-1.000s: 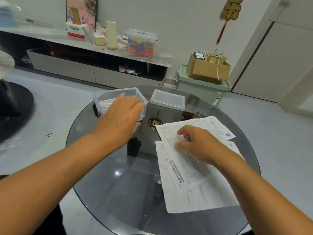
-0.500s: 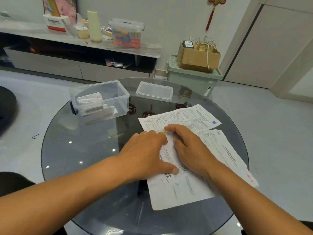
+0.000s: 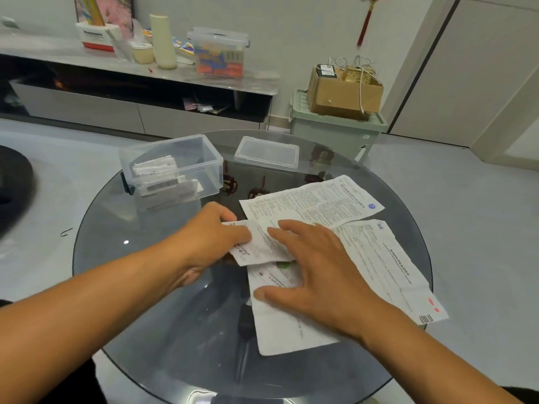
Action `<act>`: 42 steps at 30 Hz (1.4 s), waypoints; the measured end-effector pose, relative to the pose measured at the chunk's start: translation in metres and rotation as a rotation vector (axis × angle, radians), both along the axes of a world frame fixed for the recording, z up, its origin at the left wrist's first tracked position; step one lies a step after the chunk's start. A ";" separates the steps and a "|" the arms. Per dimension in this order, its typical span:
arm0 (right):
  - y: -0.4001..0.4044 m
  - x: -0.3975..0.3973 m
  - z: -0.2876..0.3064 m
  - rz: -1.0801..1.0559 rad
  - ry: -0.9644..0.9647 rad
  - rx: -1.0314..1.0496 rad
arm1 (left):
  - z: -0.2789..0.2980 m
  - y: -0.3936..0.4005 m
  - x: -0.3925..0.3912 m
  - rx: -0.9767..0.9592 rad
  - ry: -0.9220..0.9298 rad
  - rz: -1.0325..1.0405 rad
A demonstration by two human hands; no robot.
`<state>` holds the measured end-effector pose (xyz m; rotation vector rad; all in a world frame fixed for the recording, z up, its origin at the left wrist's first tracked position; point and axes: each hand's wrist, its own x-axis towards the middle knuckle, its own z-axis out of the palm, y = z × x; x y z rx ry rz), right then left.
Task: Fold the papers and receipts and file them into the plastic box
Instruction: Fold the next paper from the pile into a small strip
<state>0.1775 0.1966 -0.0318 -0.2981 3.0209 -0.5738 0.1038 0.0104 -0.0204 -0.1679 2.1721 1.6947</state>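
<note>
A clear plastic box [image 3: 204,158] stands at the far left of the round glass table [image 3: 145,287], with folded receipts [image 3: 159,179] inside. Its lid [image 3: 267,153] lies to the right of it. Several printed papers [image 3: 315,201] lie spread on the table's right half. My left hand [image 3: 210,237] pinches the left end of a small folded paper [image 3: 258,246] on top of the pile. My right hand [image 3: 318,269] lies flat, fingers spread, pressing that paper and the sheet [image 3: 285,330] below it.
A long printed sheet [image 3: 388,266] reaches toward the table's right edge. Behind the table, a green bin [image 3: 335,129] carries a cardboard box [image 3: 344,91]. A low shelf [image 3: 140,68] along the wall holds bottles and containers.
My left hand left the plastic box and came to the papers. It now pinches a small paper that was folded over, while my right hand slid down to press the pile.
</note>
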 end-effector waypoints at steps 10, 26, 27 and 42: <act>-0.002 -0.002 -0.017 -0.049 0.193 -0.201 | 0.018 -0.021 0.023 -0.274 0.041 -0.471; -0.006 -0.023 -0.012 -0.341 -0.057 -0.427 | -0.013 -0.019 0.020 -0.656 0.457 -0.323; -0.005 -0.024 -0.014 -0.339 -0.042 -0.395 | -0.014 -0.020 0.018 -0.640 0.494 -0.314; 0.006 -0.017 -0.001 -0.119 -0.090 -0.234 | -0.016 -0.025 0.005 -0.809 0.966 -0.659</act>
